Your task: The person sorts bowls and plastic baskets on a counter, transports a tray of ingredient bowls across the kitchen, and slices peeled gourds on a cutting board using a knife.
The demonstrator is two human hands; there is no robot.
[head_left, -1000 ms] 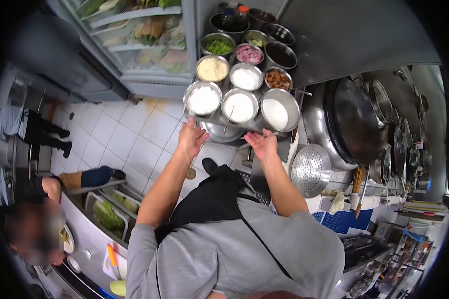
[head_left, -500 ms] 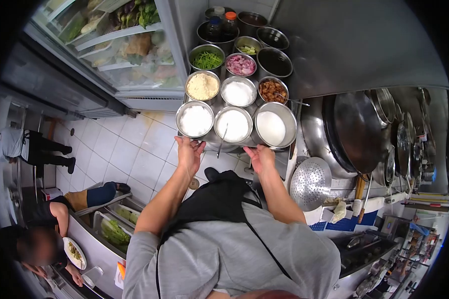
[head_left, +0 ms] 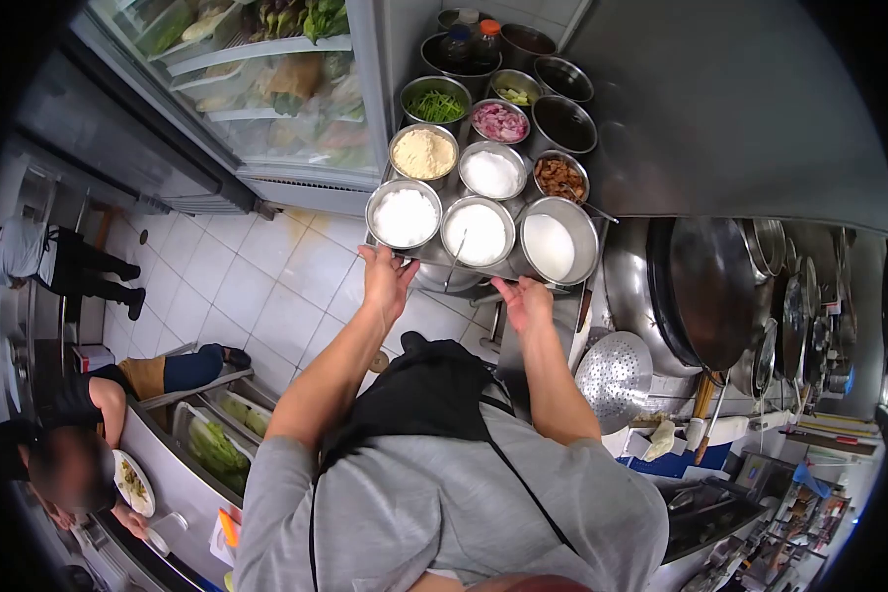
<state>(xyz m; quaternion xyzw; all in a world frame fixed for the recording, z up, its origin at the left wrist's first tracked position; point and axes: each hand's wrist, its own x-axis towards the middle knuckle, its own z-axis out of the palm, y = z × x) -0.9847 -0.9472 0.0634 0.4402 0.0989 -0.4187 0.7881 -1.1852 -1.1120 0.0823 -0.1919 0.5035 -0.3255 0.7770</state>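
Both hands are at the near edge of a metal tray crowded with round steel bowls. My left hand grips its left front corner, just below a bowl of white powder. At the right part of the same edge, my right hand holds on with its thumb side turned inward, under a bowl of white contents. Between them sits another bowl of white grains with a spoon leaning out. Fingertips under the edge are partly hidden.
Farther back are bowls of pale yellow powder, chopped greens and brown pieces. A glass-door fridge stands left, a large wok and a perforated skimmer right. A co-worker handles food at lower left.
The tray and bowls appear slightly farther right in view, with the row tilted a little more. My hands stay on its front edge, and the surroundings have shifted as the camera turned.
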